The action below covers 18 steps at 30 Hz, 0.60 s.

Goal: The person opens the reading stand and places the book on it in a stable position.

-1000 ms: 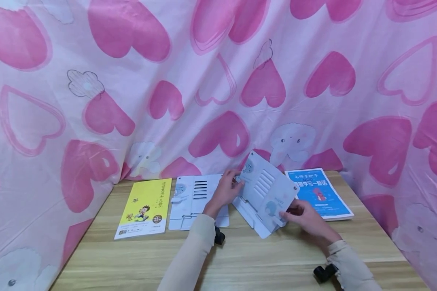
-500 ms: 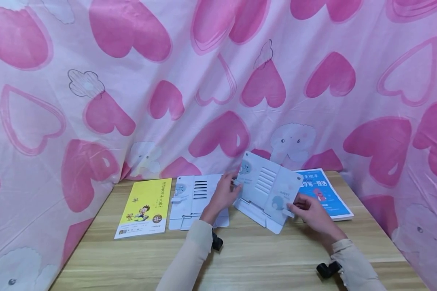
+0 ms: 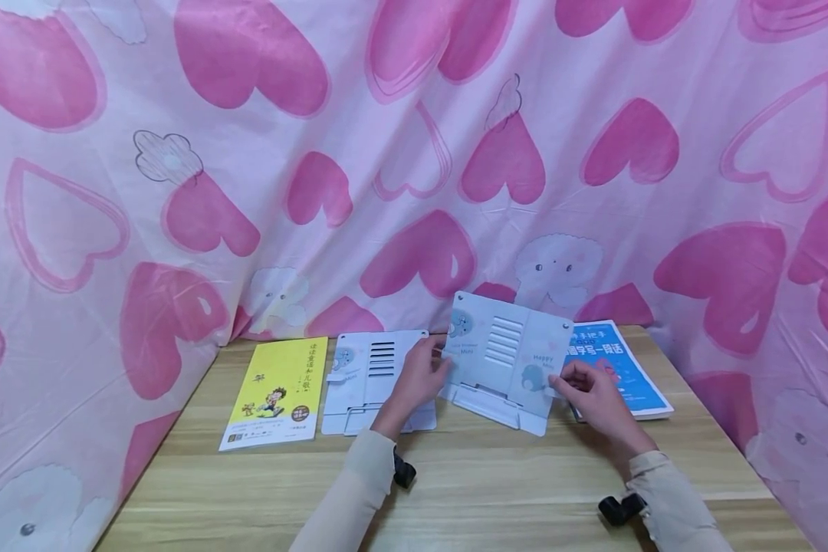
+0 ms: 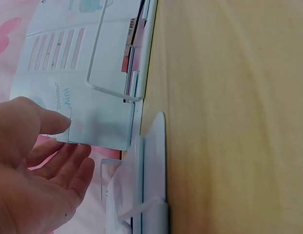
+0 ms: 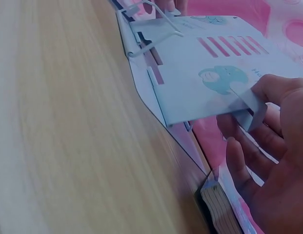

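A pale blue-white book stand (image 3: 527,349) with dinosaur prints and a row of slots leans back with its panel raised, in the head view. My left hand (image 3: 419,376) pinches its left edge, thumb in front and fingers behind, as the left wrist view shows. At the other side my right hand (image 3: 596,395) pinches the right edge near a small page clip (image 5: 251,109). A wire holder (image 4: 90,68) crosses the lower panel in the left wrist view. Just left of it, a matching book stand (image 3: 355,387) stands partly behind my left hand and wrist.
On the wooden table (image 3: 497,491) a yellow book (image 3: 276,391) lies at the left. A thick blue book (image 3: 628,372) lies at the right, partly covered by the held stand and my right hand. Behind the table hangs a pink heart-patterned cloth (image 3: 414,153).
The held book stand has turned so its panel faces me more squarely, its right side swinging back and outward. My right hand has moved with it to the right; my left hand has shifted slightly left.
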{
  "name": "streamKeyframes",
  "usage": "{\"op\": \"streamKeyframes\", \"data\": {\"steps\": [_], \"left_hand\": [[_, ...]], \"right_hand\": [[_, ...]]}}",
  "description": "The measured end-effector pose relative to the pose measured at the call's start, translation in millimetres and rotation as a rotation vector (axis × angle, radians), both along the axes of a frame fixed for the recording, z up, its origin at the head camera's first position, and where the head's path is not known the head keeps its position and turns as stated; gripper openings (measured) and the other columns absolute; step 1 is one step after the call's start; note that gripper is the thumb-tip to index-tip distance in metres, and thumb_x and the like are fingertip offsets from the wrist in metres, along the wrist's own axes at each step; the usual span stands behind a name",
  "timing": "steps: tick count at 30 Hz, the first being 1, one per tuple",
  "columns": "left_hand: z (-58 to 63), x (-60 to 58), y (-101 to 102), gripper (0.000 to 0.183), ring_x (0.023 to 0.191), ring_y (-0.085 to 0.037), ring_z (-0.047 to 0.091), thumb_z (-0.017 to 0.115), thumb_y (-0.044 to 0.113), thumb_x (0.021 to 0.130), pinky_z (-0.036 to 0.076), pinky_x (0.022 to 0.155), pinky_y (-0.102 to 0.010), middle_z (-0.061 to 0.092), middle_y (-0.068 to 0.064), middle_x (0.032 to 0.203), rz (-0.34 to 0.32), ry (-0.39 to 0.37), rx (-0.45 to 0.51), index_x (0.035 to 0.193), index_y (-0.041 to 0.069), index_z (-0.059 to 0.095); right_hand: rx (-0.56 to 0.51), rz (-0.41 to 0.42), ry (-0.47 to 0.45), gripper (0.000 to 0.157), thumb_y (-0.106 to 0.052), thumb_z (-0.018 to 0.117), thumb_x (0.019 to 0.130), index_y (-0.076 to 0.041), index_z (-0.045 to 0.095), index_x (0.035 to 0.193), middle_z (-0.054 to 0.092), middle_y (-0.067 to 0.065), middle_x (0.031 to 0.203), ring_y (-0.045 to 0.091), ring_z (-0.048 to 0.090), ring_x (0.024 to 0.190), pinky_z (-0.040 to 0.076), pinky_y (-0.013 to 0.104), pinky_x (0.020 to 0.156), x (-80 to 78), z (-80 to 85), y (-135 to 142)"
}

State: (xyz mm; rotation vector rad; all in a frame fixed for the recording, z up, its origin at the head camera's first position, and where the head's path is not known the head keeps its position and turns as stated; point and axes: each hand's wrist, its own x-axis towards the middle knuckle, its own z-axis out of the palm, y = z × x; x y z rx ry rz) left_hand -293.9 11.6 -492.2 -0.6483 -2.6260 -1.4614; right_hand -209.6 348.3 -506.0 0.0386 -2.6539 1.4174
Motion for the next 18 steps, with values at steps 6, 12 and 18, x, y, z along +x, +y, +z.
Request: {"op": "streamKeyframes", "data": {"steps": [6, 12, 18], "left_hand": [[-1.3, 4.2, -3.3, 0.04, 0.119, -0.021, 0.067, 0.065, 0.008, 0.107, 0.06, 0.103, -0.036, 0.068, -0.009, 0.131, 0.011, -0.006, -0.005, 0.147, 0.008, 0.061], [-3.9, 4.0, -2.7, 0.041, 0.12, -0.019, 0.067, 0.066, 0.009, 0.107, 0.06, 0.106, -0.036, 0.069, -0.006, 0.135, 0.038, -0.01, 0.014, 0.147, 0.012, 0.062], [-6.1, -1.1, 2.1, 0.042, 0.122, -0.023, 0.07, 0.066, 0.005, 0.105, 0.06, 0.106, -0.037, 0.069, -0.01, 0.14, 0.07, 0.017, 0.057, 0.147, 0.009, 0.063]], "right_hand": [[0.009, -0.02, 0.041, 0.033, -0.041, 0.069, 0.107, -0.008, 0.066, 0.108, 0.074, 0.013, 0.113, 0.02, 0.063, 0.096, 0.053, 0.02, 0.079, -5.9, -1.7, -1.9], [-0.007, -0.039, 0.055, 0.033, -0.041, 0.069, 0.107, -0.008, 0.063, 0.107, 0.074, 0.013, 0.111, 0.019, 0.062, 0.093, 0.051, 0.02, 0.078, -13.8, -3.9, -3.5], [-0.001, -0.069, 0.049, 0.038, -0.048, 0.067, 0.107, -0.01, 0.063, 0.109, 0.074, 0.013, 0.116, 0.021, 0.062, 0.096, 0.05, 0.019, 0.081, -22.9, -7.0, -3.5]]}}
